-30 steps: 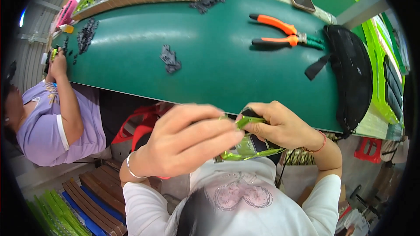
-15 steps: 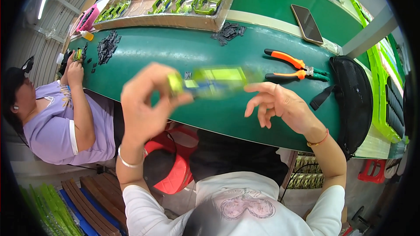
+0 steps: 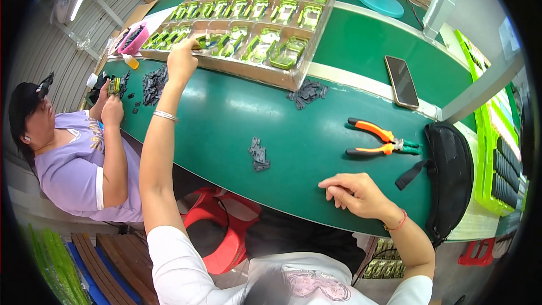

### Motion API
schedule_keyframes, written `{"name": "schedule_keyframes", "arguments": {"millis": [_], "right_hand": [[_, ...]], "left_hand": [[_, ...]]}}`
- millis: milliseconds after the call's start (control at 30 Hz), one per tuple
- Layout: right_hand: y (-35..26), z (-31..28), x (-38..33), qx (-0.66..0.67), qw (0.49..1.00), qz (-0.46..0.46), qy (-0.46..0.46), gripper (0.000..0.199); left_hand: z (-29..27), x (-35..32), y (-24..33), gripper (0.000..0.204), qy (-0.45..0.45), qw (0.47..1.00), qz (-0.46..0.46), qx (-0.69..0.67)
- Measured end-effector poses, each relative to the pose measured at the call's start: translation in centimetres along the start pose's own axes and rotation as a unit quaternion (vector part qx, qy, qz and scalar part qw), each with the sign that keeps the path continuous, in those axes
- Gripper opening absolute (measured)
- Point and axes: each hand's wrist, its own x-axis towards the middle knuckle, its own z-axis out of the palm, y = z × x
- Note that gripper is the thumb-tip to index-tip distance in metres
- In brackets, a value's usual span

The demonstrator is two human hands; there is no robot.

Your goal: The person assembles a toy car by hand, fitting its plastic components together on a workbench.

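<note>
Head view. Left hand (image 3: pixel 182 61) stretched far forward over the near edge of the compartmented tray (image 3: pixel 293 82), fingers pinched on a green part (image 3: pixel 204 44) at one of its compartments. Right hand (image 3: pixel 353 194) rested loosely curled and empty on the green counter (image 3: pixel 226 118). Lay beyond that hand: orange-handled pliers (image 3: pixel 379 138); to its left, a small black part cluster (image 3: pixel 258 155); to its right, a black pouch (image 3: pixel 451 178). Seated off to the left: another person (image 3: pixel 73 158).

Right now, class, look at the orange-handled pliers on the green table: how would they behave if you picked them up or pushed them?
The pliers look like rigid metal, so probably stiff and heavy for their size. Lying flat, they would likely slide, not roll. The moulded orange grips should resist slipping.
</note>
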Motion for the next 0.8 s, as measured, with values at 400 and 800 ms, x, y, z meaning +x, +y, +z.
{"name": "schedule_keyframes", "arguments": {"millis": [400,800], "right_hand": [[0.0,0.2,0.3,-0.03,1.0,-0.007,0.008,0.019],[0.0,0.6,0.2,-0.028,0.999,-0.012,0.013,0.019]], "left_hand": [[3.5,0.3,-1.2,0.048,-0.048,0.998,0.013,-0.049],[3.6,0.4,-1.2,0.026,-0.018,0.971,-0.076,-0.226]]}}
